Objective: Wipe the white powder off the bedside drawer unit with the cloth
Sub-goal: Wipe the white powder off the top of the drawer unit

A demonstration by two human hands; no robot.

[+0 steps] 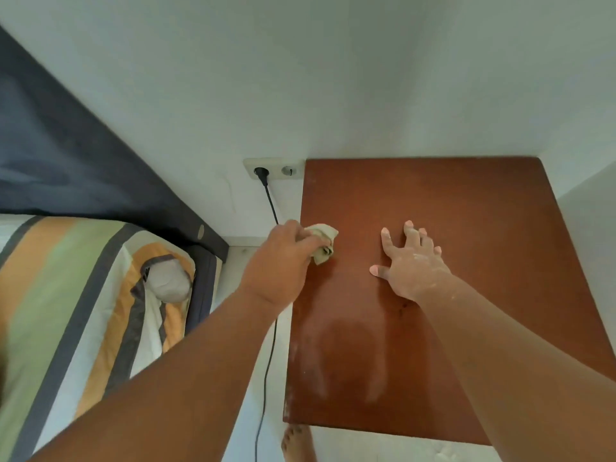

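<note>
The bedside drawer unit (466, 211) shows its reddish-brown wooden top from above. Faint white powder smears (320, 371) lie on its near left part. My left hand (283, 261) is at the top's left edge, shut on a crumpled pale cloth (325, 243) that presses on the wood. My right hand (411, 261) lies flat on the middle of the top with fingers spread, holding nothing. White powder speckles its back and wrist.
A bed (83, 295) with striped bedding and a dark headboard (66, 145) is on the left. A wall socket (273, 170) holds a black plug, and its cable (266, 361) hangs down the gap beside the unit. A bare foot (296, 443) stands below the front edge.
</note>
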